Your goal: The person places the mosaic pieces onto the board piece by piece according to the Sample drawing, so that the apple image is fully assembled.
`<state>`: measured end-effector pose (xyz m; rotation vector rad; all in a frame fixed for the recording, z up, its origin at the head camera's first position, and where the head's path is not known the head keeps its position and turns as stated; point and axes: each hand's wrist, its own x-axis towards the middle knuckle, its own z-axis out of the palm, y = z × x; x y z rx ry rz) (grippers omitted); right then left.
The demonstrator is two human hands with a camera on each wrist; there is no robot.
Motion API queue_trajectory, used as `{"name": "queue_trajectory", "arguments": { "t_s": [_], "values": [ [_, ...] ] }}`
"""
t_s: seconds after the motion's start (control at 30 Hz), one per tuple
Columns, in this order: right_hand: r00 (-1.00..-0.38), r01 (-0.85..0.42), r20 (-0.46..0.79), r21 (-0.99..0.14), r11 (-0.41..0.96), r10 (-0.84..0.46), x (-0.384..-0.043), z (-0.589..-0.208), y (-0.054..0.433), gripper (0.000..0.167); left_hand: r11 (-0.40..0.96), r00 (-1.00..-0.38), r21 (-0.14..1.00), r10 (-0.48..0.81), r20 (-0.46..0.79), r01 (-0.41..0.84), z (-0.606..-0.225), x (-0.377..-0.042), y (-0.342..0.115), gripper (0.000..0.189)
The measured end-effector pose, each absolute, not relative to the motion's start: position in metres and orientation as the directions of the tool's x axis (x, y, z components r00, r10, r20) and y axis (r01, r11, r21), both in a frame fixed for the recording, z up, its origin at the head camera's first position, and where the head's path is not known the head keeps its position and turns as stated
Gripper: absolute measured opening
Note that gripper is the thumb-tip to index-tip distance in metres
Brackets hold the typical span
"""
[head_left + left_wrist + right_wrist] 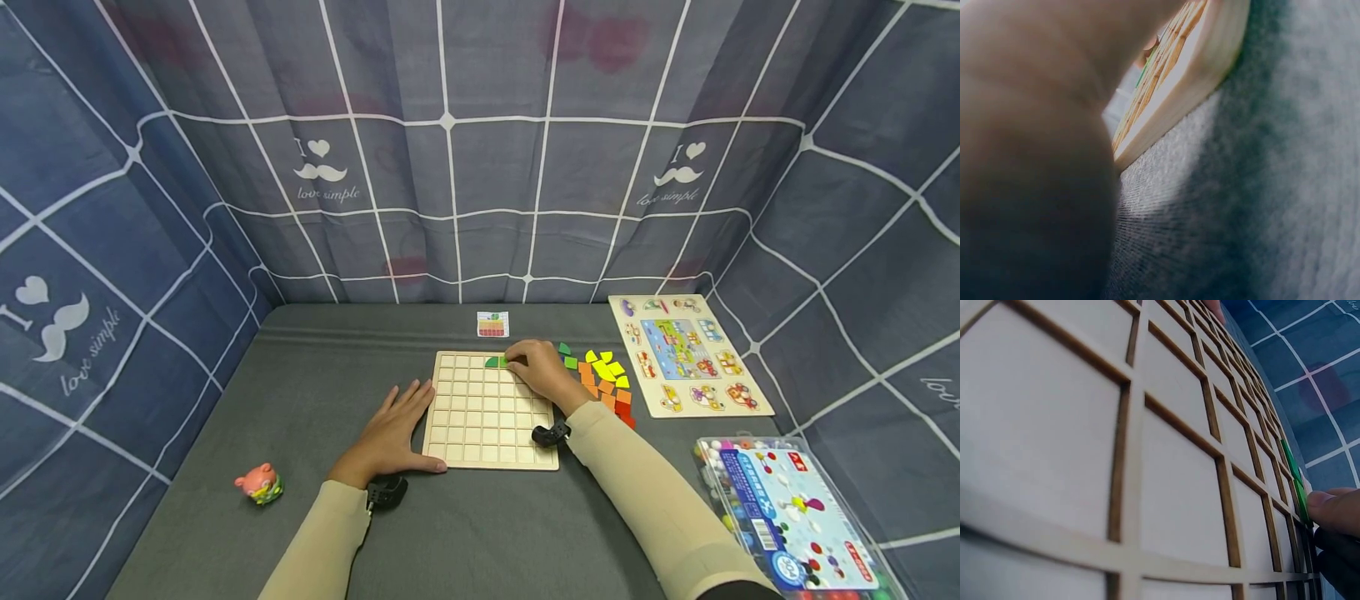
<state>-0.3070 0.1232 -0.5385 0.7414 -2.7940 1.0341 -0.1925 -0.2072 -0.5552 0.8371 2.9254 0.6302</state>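
Lying flat in the lower centre of the head view, the pale wooden grid board point(459, 417) sits between the two hands, the left hand point(392, 433) grasping nothing, its fingers spread beside the board's left edge and its thumb at the lower-left corner. Over the board's upper right, the right hand point(538, 368) pinches a small light-green square tile point(503, 362) at the top row, just beside a dark-green curved-edge tile point(492, 362) on its left. Right of centre, beyond that hand, lie yellow tiles point(602, 370), orange square tiles point(585, 368) and red tiles point(623, 408).
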Motion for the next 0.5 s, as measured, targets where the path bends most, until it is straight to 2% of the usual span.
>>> {"name": "queue_trajectory", "arguments": {
  "t_s": [0.5],
  "values": [
    [-0.890, -0.445, 0.234, -0.637, 0.629, -0.392, -0.3027, -0.5397, 0.1270, 0.020, 0.778, -0.856, 0.387, 0.512, 0.068, 0.496, -0.5562, -0.1934, -0.2073, 0.140]
  ]
}}
